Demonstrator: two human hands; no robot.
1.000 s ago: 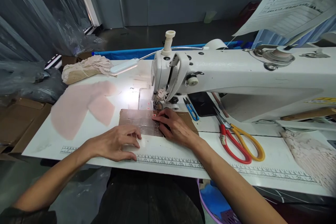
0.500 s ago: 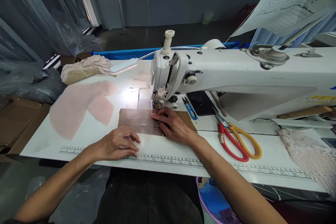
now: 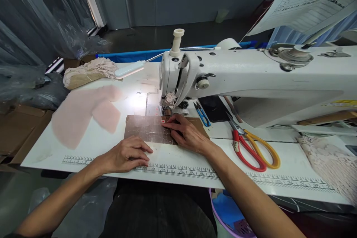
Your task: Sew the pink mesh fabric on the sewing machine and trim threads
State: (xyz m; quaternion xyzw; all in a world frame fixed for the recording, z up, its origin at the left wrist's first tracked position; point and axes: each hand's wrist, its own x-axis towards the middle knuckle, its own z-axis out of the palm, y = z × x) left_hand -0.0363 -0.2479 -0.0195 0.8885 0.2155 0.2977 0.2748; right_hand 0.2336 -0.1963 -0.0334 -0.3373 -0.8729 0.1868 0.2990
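Note:
Pressed fingertip-down, my right hand (image 3: 184, 132) rests on a brown board (image 3: 199, 124), the index finger beside a small red-and-white label (image 3: 163, 121). Thin sheer pale pink fabric (image 3: 145, 128) lies over the board's left part. Closer to the table's front edge, my left hand (image 3: 128, 155) lies palm-down with loosely bent fingers at the fabric's near end. Just behind the board stand the needle and presser foot (image 3: 164, 111) of a white sewing machine (image 3: 223, 68). Neither hand shows anything lifted off the table.
Cut sheer pink pieces (image 3: 75, 117) lie on the left, with a tied lace bundle (image 3: 90, 70) behind. Right of the board are blue thread snips (image 3: 202, 114), a dark phone-like slab (image 3: 213, 108) and red-and-yellow scissors (image 3: 251, 145). Lace fabric (image 3: 329, 163) occupies the right end. A printed ruler (image 3: 178, 172) edges the table.
My left hand has slid slightly right along the fabric. My right hand keeps nearly the same place on the board, and the view has shifted a little.

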